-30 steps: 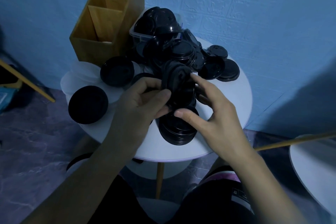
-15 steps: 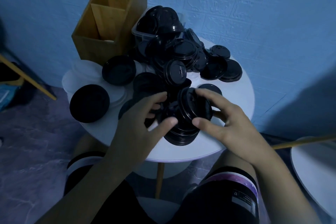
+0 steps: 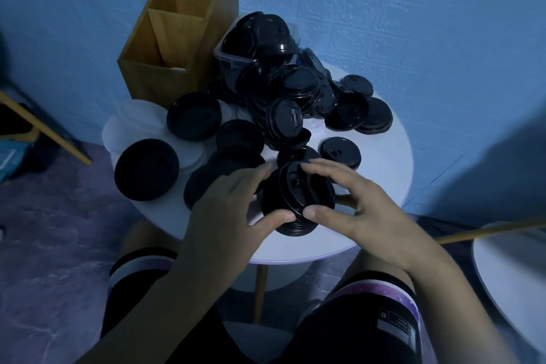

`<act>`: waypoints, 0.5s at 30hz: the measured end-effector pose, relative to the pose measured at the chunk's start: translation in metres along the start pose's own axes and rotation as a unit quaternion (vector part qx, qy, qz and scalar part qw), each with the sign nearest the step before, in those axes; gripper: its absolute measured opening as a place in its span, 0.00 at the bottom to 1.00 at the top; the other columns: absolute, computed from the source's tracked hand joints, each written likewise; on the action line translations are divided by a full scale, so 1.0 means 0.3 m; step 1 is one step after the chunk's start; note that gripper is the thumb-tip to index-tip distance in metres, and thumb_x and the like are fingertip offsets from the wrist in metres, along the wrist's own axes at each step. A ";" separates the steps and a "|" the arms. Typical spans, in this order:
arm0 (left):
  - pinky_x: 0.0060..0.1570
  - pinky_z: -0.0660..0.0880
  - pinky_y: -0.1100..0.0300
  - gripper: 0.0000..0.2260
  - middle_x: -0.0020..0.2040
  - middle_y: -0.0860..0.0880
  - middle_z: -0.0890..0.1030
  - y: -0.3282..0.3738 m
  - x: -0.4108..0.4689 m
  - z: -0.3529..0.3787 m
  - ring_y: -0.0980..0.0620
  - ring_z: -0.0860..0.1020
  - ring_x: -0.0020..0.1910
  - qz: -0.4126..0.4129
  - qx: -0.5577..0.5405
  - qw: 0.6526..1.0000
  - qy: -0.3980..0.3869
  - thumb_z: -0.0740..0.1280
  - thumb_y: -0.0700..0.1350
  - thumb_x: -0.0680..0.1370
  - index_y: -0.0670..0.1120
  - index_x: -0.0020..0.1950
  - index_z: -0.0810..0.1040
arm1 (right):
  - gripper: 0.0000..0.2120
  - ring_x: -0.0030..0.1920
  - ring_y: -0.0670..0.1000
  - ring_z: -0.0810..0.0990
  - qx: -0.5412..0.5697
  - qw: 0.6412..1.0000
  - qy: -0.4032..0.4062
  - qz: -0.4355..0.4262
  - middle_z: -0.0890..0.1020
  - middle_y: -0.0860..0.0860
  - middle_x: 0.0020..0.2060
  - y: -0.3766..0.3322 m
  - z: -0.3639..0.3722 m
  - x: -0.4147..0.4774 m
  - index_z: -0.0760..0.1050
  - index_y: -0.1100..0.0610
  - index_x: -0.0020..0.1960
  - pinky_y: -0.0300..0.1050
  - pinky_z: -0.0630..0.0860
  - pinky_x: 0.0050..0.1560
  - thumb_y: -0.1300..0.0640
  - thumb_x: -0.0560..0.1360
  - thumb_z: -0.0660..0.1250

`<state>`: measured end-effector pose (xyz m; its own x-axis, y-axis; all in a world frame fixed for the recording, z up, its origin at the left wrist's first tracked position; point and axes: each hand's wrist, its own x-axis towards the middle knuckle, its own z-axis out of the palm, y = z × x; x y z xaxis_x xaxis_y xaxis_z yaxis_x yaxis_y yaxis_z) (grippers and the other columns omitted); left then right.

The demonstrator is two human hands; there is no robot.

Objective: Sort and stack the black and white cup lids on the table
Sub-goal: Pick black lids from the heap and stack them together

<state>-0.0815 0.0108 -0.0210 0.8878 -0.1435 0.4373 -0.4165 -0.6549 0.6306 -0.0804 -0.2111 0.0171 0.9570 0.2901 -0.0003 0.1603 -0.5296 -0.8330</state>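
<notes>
We had left hand (image 3: 230,210) and right hand (image 3: 357,213) cupped round a tilted black lid (image 3: 307,189), fingers (image 3: 323,165) curled over its rim, thumbs pinching the near side. Lid sat on the black stack (image 3: 295,229) by the table's (image 3: 384,180) near edge. Loose black heap (image 3: 298,91) lay toward the far edge, white lids (image 3: 133,124) at the left edge

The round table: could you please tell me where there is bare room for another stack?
The table is bare along its right rim, beyond the lone black lid, and in a strip at the near edge. The loose pile fills the back; white lids and black ones crowd the left.
</notes>
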 end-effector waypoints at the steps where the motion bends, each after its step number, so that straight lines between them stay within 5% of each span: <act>1: 0.43 0.67 0.74 0.30 0.57 0.59 0.81 0.000 -0.004 0.003 0.65 0.70 0.45 -0.002 0.000 1.000 0.005 0.68 0.65 0.71 0.52 0.69 0.77 | 0.30 0.71 0.38 0.71 -0.001 1.000 0.008 0.001 0.72 0.34 0.70 -0.002 0.001 -0.001 0.74 0.41 0.71 0.48 0.70 0.73 0.43 0.70 0.75; 7: 0.51 0.68 0.80 0.29 0.57 0.66 0.76 0.010 -0.018 -0.001 0.75 0.74 0.49 -0.032 -0.036 0.998 -0.044 0.65 0.68 0.72 0.56 0.69 0.78 | 0.32 0.71 0.42 0.72 0.013 1.000 0.005 0.003 0.74 0.34 0.68 0.004 0.000 -0.011 0.74 0.39 0.70 0.51 0.72 0.72 0.41 0.68 0.77; 11: 0.49 0.69 0.78 0.26 0.48 0.74 0.77 0.017 -0.016 0.000 0.73 0.76 0.50 -0.047 -0.047 0.996 -0.067 0.65 0.67 0.72 0.63 0.68 0.74 | 0.30 0.70 0.41 0.74 0.041 0.999 0.012 0.013 0.78 0.38 0.65 0.011 -0.010 -0.018 0.76 0.41 0.69 0.49 0.73 0.71 0.44 0.68 0.78; 15: 0.53 0.65 0.81 0.27 0.56 0.76 0.75 0.024 -0.010 -0.007 0.78 0.71 0.52 -0.049 -0.050 0.995 -0.077 0.64 0.69 0.70 0.70 0.69 0.64 | 0.28 0.66 0.42 0.78 0.086 0.996 0.013 0.024 0.82 0.42 0.61 0.013 -0.016 -0.024 0.76 0.42 0.68 0.41 0.75 0.65 0.46 0.68 0.76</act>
<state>-0.0875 0.0081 -0.0165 0.9415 -0.1988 0.2722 -0.3366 -0.5961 0.7289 -0.0856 -0.2190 0.0165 0.9689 0.2459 -0.0293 0.0732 -0.3972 -0.9148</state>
